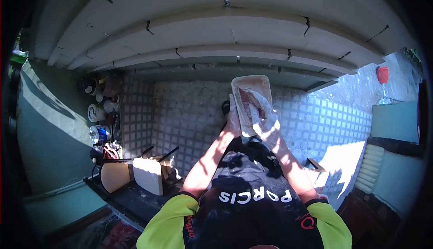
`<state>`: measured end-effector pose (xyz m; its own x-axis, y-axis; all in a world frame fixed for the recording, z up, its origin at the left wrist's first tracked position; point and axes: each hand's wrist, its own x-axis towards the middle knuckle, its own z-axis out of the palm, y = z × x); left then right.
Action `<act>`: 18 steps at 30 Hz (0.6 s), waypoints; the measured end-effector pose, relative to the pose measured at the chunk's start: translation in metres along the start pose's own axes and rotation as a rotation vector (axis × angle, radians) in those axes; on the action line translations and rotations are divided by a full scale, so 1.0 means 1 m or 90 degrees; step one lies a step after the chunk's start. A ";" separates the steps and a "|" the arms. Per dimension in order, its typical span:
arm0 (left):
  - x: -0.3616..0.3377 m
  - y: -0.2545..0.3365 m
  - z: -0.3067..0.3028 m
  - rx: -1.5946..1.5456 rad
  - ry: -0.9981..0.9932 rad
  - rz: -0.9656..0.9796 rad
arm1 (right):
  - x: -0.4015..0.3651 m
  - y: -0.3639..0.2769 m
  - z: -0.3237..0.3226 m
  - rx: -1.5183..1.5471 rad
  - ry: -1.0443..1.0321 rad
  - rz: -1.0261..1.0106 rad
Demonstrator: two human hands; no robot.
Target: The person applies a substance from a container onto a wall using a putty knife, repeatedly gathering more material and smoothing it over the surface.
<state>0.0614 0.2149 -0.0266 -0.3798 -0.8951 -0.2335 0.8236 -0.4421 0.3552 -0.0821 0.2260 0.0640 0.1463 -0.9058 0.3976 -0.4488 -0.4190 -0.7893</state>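
I hold a white foam tray (258,83) out in front of my chest, and a slab of reddish raw meat (245,99) lies in it. Gripping the tray's left edge from the side is my left hand (233,119), in a thin clear glove. My right hand (266,116), gloved too, lies over the tray from the right with its fingers on the meat. A black apron (252,195) with white lettering and yellow-green sleeves (167,224) fill the bottom of the view.
Below lies a floor of small grey tiles (189,113), and pale concrete steps (225,32) rise beyond it. Cans and jars (99,134) stand at the left wall. A dark bench (131,195) with pale blocks (149,175) is lower left. A red object (382,74) lies upper right.
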 end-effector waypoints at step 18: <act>-0.026 0.031 -0.022 0.055 0.130 0.048 | 0.014 0.000 0.017 0.230 0.025 0.297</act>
<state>0.1061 0.2262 -0.0296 -0.2183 -0.8994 -0.3787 0.8037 -0.3858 0.4530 -0.0646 0.2125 0.0618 -0.0310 -0.9993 -0.0184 -0.1282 0.0223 -0.9915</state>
